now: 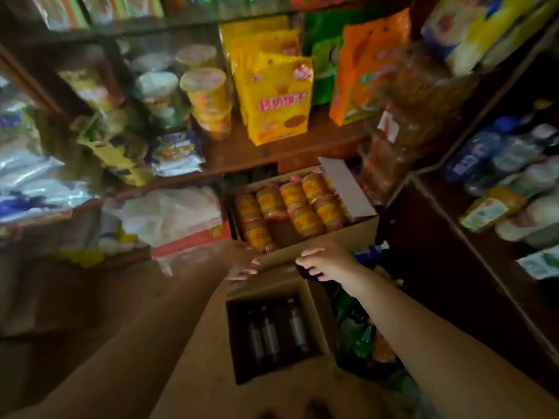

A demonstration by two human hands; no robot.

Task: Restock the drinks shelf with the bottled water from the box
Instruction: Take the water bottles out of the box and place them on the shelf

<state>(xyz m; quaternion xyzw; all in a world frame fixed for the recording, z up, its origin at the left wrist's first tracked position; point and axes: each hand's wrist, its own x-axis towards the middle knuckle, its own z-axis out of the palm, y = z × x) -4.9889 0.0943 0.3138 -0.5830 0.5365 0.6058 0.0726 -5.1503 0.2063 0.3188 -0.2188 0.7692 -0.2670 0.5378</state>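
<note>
A brown cardboard box [314, 316] sits low in the middle, its top open, with three water bottles [270, 331] standing in the dark inside. My left hand [243, 263] rests on the far flap [266, 281] of the box, fingers spread. My right hand [325, 260] curls its fingers over the far right corner of the same flap. The drinks shelf [447, 207] is at the right, with blue-labelled water bottles [478, 152] lying on it. The picture is blurred by motion.
Behind the water box an open carton [357, 234] holds rolls in yellow wrappers. Yellow and orange snack bags [278, 101] and cup noodles [208, 98] fill the wooden shelf ahead. Green bottles [360, 337] stand on the floor right of the box. Plastic bags pile at left.
</note>
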